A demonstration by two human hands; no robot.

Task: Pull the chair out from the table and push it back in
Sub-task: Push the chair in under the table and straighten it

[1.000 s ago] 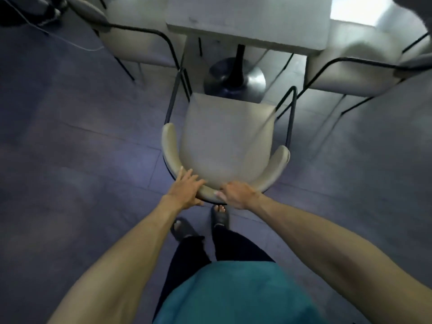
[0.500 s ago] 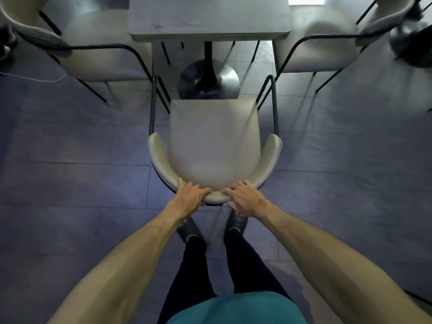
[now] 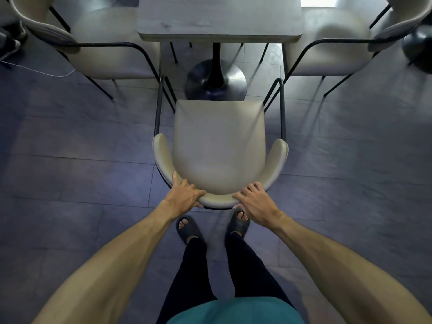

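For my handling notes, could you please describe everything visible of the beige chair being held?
The beige chair stands upright on the grey tiled floor, clear of the grey table, its seat front near the round metal pedestal base. It has a smooth seat, a curved wraparound backrest and thin black metal legs. The left hand and right hand grip the backrest's rear rim.

Head-worn view, steeply down over chair (image 3: 219, 146)

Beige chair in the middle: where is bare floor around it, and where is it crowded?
Bare dark tiled floor lies left and right of the beige padded chair. Crowded ahead: round metal table base and two neighbour chairs. Behind, black sandals stand close.
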